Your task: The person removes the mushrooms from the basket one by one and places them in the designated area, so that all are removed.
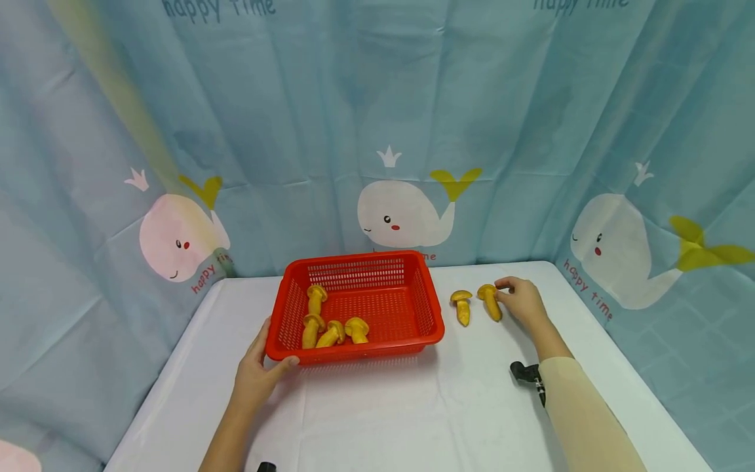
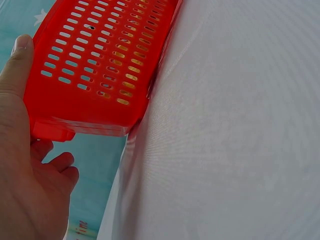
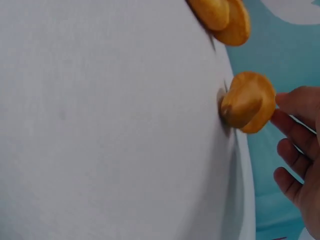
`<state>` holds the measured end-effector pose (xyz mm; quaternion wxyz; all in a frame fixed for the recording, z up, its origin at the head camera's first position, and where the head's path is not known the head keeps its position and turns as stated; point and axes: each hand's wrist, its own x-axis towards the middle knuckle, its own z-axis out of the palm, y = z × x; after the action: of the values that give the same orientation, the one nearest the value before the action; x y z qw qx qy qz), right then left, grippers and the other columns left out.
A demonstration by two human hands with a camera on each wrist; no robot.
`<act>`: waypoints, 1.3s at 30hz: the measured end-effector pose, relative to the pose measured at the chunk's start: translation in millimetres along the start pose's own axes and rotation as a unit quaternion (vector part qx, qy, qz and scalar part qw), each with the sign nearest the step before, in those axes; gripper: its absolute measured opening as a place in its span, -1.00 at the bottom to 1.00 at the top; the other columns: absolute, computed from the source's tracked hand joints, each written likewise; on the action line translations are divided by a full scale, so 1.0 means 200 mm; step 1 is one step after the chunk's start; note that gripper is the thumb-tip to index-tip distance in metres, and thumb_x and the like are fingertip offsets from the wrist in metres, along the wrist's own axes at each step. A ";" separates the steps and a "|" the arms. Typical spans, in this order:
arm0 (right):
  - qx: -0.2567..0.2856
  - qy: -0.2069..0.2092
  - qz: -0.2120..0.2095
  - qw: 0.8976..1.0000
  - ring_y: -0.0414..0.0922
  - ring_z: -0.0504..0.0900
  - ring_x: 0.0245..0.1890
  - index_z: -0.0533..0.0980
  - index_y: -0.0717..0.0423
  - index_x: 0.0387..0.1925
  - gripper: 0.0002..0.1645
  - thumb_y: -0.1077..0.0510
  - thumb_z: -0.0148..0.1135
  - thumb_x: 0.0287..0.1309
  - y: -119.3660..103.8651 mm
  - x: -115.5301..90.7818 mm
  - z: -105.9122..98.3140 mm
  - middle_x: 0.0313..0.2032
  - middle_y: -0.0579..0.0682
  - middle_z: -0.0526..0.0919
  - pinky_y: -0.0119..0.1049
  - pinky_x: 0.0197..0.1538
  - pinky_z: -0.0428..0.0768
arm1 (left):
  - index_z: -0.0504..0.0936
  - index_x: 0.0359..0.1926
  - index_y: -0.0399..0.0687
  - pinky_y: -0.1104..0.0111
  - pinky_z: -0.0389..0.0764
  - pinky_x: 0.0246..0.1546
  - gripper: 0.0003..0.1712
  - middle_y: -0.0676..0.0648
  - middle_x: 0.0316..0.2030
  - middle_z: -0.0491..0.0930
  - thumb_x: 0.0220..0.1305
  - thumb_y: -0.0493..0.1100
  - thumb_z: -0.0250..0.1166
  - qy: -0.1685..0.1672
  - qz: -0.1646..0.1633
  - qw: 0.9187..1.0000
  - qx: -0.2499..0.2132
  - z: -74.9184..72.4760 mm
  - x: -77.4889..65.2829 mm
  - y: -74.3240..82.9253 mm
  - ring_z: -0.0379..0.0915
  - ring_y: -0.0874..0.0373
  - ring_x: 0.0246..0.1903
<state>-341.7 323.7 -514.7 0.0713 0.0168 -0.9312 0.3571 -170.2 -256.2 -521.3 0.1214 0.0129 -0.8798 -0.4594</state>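
Observation:
A red perforated basket [image 1: 377,354] stands on the white-covered table, with several yellow toy mushrooms [image 1: 356,328] lying toward its left side. My left hand [image 1: 256,373] holds the basket's near left corner, thumb over the rim. In the left wrist view the thumb [image 2: 17,65] lies along the red edge and the other fingers curl beneath. To the right of the basket, my right hand [image 1: 522,301] pinches the cap edge of a yellow mushroom [image 1: 491,303] with thumb and fingertips. That mushroom [image 3: 247,102] is close against the tabletop in the right wrist view. Another mushroom [image 1: 462,307] lies just left of it.
A black object [image 1: 525,372] lies near the right sleeve, partly covered by it. Another dark object [image 1: 267,467] shows at the bottom edge beside the left forearm. Blue curtains [image 1: 501,131] with whale prints enclose the table at the back and both sides.

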 end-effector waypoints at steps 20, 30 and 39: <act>0.018 0.061 -0.076 0.995 0.21 0.55 0.04 0.66 0.14 0.11 -0.63 0.12 0.36 0.32 -0.38 -0.18 -0.02 0.00 0.26 0.65 0.11 0.08 0.53 | -0.13 0.61 0.58 -0.17 0.38 0.33 0.18 0.00 0.62 0.03 0.20 0.19 0.48 -0.003 -0.013 1.000 0.003 -0.01 0.00 0.01 0.00 -0.16 0.57; 0.031 0.057 -0.137 0.989 0.08 0.53 0.05 0.67 0.04 0.11 -0.63 0.08 0.39 0.30 -0.64 -0.17 0.00 0.03 0.07 0.70 0.05 0.06 0.58 | -0.12 0.61 0.56 -0.15 0.37 0.34 0.18 0.03 0.62 0.03 0.20 0.18 0.49 -0.001 -0.013 1.000 -0.002 -0.01 0.01 0.01 0.01 -0.13 0.57; 0.027 0.029 -0.173 0.984 0.01 0.52 0.07 0.67 -0.04 0.12 -0.63 0.07 0.39 0.30 -0.90 -0.11 -0.01 0.04 -0.01 0.71 0.03 0.09 0.59 | -0.13 0.59 0.62 -0.15 0.39 0.32 0.16 0.03 0.61 0.03 0.21 0.16 0.48 -0.001 -0.009 1.000 -0.002 0.00 0.01 0.01 0.02 -0.13 0.57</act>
<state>-305.4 191.1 -397.9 0.1588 0.1694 -0.9016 0.3649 -171.1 -255.8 -520.0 0.1165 0.0202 -0.8787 -0.4625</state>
